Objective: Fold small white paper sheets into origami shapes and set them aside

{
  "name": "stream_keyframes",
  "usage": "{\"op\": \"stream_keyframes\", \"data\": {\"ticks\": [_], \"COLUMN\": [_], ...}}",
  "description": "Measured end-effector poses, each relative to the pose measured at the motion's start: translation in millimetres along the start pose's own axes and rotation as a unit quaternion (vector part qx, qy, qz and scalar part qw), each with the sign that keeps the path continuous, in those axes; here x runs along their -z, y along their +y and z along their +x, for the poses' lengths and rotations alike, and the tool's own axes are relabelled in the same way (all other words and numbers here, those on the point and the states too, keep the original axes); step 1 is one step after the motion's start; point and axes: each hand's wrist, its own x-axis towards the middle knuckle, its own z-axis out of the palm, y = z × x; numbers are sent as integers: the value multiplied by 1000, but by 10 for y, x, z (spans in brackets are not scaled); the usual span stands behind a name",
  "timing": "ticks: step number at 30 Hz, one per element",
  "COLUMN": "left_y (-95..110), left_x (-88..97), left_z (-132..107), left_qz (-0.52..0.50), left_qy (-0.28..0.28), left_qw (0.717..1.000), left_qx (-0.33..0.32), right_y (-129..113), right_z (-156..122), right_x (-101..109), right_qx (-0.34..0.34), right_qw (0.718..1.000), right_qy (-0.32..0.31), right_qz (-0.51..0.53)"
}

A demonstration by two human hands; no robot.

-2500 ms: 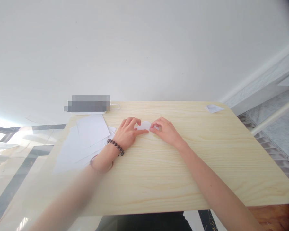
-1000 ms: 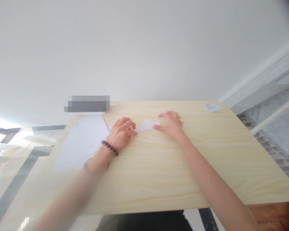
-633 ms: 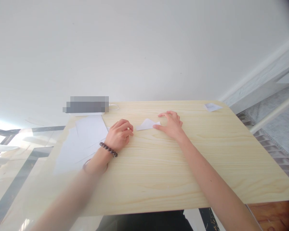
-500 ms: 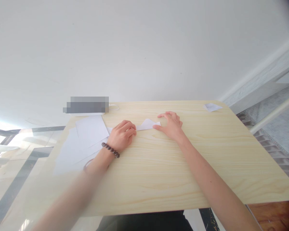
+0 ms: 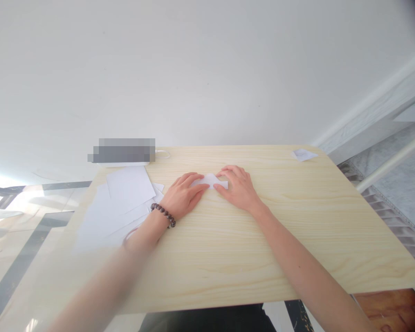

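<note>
A small folded piece of white paper lies near the middle of the table, with a raised point along its far edge. Its left end is between the thumb and fingers of my left hand, partly hidden by them. My right hand holds the right side, thumb on the near edge and fingertips at the far slope. A dark bead bracelet circles my left wrist.
Several white paper sheets overlap at the table's left. Behind them sits a blurred-out device with a white cable loop. Another folded paper lies at the back right of the wooden table, which meets a white wall.
My left hand has moved right along the paper and now grips it. The right hand has shifted slightly left, its fingers coming down onto the paper.
</note>
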Motion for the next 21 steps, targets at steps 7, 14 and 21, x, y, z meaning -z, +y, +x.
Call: {"op": "stream_keyframes", "data": {"ticks": [7,14,21], "left_y": [4,44,25], "left_x": [-6,-11,-73], "left_z": [5,23,25], "left_qz": [-15,-35,-28], "left_qy": [-6,11,30], "left_qw": [1000,998,994], "left_qx": [5,55,101], "right_y": [-22,-143,-119], "right_z": [-7,-18,-11], "right_x": [-7,-64,-109], "right_qx": [13,34,0], "right_qw": [1000,999,1000], "right_qy": [4,1,21], "right_qz": [-14,-2,14]}}
